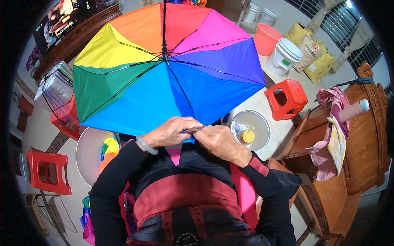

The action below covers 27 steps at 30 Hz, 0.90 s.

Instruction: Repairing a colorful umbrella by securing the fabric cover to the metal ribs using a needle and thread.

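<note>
An open rainbow-coloured umbrella (135,104) lies before me with its inside facing me. Its black ribs fan out from the dark shaft (164,30). At its near blue edge, my left hand (175,130) is closed with the fingertips pinched together, a pale bangle on its wrist. Right beside it, my right hand (219,141) is closed too, thumb and fingers meeting the left fingertips. A thin dark strip shows between the hands; it is too small to name. A bit of blue cloth hangs just under the fingers.
A metal basin (84,158) with colourful cloth stands at left, near a red stool (49,172). On the right are a basin (269,135) holding a yellow-lidded jar (247,136), another red stool (286,99), a white bucket (283,57) and a carved wooden chair (361,143).
</note>
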{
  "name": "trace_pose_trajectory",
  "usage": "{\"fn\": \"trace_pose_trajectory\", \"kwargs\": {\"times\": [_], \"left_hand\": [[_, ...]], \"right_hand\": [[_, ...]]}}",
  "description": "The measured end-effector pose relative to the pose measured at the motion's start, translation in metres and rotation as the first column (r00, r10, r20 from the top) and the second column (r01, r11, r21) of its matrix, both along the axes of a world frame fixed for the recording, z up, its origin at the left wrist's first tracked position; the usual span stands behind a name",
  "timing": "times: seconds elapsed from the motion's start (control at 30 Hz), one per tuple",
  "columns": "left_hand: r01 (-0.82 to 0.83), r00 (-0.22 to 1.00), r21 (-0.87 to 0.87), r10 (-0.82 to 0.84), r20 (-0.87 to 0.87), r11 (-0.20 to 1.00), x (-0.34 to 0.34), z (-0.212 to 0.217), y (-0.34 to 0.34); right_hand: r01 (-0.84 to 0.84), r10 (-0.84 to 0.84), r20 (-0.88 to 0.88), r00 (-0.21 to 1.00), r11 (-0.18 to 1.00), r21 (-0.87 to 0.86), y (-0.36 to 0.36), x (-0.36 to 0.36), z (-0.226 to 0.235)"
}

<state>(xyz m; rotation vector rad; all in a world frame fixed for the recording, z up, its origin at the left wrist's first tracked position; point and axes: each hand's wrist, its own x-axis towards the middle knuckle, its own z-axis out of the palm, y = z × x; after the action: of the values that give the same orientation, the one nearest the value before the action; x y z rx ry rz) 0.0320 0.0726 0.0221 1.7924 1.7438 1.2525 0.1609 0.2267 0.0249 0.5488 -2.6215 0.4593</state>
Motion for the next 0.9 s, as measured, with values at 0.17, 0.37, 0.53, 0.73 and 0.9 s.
{"fn": "trace_pose_trajectory", "kwargs": {"times": [0.17,0.37,0.53,0.73,0.9], "left_hand": [[0.132,0.981,-0.137,-0.109,0.163,0.982,-0.018,-0.015,-0.001],[-0.065,0.992,-0.212,0.085,0.088,0.975,-0.023,-0.004,-0.015],[-0.163,0.975,-0.281,0.198,0.100,0.946,-0.021,-0.014,-0.026],[-0.162,0.978,-0.250,0.188,0.087,0.955,-0.023,-0.014,-0.040],[-0.179,0.980,-0.210,0.193,0.052,0.961,-0.041,0.003,-0.052]], "right_hand": [[0.013,-0.010,0.041,0.999,0.997,-0.071,0.011,0.013,0.004],[0.042,-0.033,0.082,0.996,0.993,-0.112,0.024,0.014,0.001],[0.080,-0.070,0.127,0.989,0.994,-0.073,0.023,0.016,-0.004],[0.148,-0.142,0.127,0.982,0.988,-0.043,0.029,0.014,-0.001],[0.198,-0.178,0.088,0.980,0.919,-0.340,0.027,0.019,0.010]]}}
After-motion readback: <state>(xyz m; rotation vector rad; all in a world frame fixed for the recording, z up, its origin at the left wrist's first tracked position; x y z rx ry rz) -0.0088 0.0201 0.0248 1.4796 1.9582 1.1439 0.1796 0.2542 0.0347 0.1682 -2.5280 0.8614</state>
